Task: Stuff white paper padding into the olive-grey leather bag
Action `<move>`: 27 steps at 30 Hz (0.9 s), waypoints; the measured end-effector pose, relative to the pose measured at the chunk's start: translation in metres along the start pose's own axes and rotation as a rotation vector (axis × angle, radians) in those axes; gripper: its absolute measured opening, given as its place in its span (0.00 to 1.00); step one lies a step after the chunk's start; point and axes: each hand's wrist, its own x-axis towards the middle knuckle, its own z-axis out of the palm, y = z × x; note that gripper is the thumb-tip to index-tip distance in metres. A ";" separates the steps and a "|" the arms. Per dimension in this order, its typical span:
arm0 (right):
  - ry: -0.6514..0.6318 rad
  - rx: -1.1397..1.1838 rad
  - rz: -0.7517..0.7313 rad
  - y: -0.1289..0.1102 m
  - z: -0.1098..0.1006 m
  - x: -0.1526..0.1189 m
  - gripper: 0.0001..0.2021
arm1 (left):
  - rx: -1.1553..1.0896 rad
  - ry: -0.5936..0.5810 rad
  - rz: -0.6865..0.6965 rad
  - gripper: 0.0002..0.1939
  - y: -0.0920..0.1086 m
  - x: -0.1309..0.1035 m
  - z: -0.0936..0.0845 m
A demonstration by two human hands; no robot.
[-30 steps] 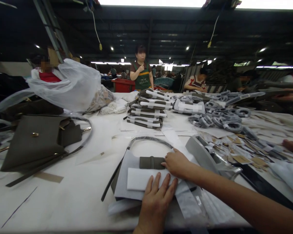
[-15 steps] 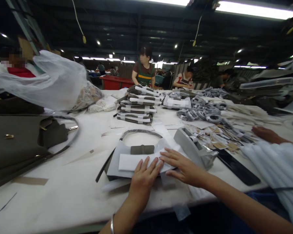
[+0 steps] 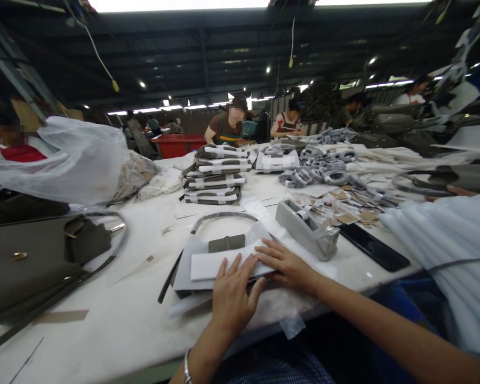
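A bag part wrapped in pale sheeting (image 3: 186,266) lies flat on the white table, its strap (image 3: 224,216) looping out behind. Across it runs a folded white foam strip (image 3: 204,268), beside a small dark green tab (image 3: 226,243). My left hand (image 3: 234,293) rests on the strip's front edge, fingers spread. On the strip's right end lies my right hand (image 3: 286,264), palm down with fingers stretched, its fingertips close to the left hand's. Right behind my right hand stands a grey tape dispenser (image 3: 306,229).
A dark green handbag (image 3: 28,256) lies at the left. Behind are stacked wrapped bundles (image 3: 216,181), grey rolled straps (image 3: 328,173) and a large plastic bag (image 3: 80,160). A black phone (image 3: 374,246) and white foam rolls (image 3: 444,261) are at the right. Co-workers sit beyond.
The camera view has shifted. My left thumb has spread away from its fingers. The co-worker behind the stack now leans down, and a dark green bag has come into view at the right.
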 end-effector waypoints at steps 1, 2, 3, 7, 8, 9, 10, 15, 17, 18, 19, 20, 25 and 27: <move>0.005 0.013 -0.003 0.000 0.000 0.000 0.31 | 0.018 0.032 -0.007 0.23 0.001 0.001 0.003; 0.009 0.025 -0.007 0.000 0.001 0.000 0.32 | 0.041 0.057 0.001 0.22 0.000 0.001 0.007; 0.014 0.034 -0.012 0.000 0.002 -0.001 0.32 | 0.065 0.073 0.020 0.22 -0.001 0.000 0.012; 0.037 0.067 0.004 -0.001 0.002 -0.001 0.33 | 0.144 0.107 0.094 0.23 -0.009 -0.003 0.023; 0.029 0.075 0.019 -0.002 0.000 -0.001 0.35 | 0.153 0.110 0.103 0.24 -0.010 -0.003 0.024; 0.012 0.079 0.032 -0.004 -0.003 -0.001 0.38 | 0.159 0.111 0.108 0.24 -0.011 -0.003 0.024; -0.014 0.078 0.041 -0.006 -0.007 -0.001 0.41 | 0.161 0.109 0.108 0.24 -0.012 -0.003 0.024; -0.072 -0.052 -0.028 -0.014 -0.023 -0.006 0.40 | 0.152 0.106 0.105 0.20 -0.012 0.000 0.022; -0.021 -0.131 -0.098 -0.015 -0.021 -0.008 0.30 | 0.146 0.114 0.115 0.19 -0.013 0.000 0.022; 0.017 -0.166 -0.136 -0.015 -0.019 -0.008 0.26 | 0.145 0.123 0.125 0.19 -0.014 0.001 0.022; 0.059 -0.196 -0.174 -0.015 -0.017 -0.009 0.24 | 0.143 0.135 0.137 0.19 -0.015 0.001 0.022; 0.102 -0.221 -0.206 -0.014 -0.015 -0.009 0.22 | 0.143 0.146 0.150 0.19 -0.016 0.001 0.023; 0.269 -0.256 -0.263 -0.018 -0.013 -0.005 0.18 | 0.161 0.133 0.155 0.21 -0.018 0.001 0.023; 0.300 -0.238 -0.275 -0.021 -0.016 -0.002 0.16 | 0.165 0.131 0.160 0.23 -0.019 0.001 0.024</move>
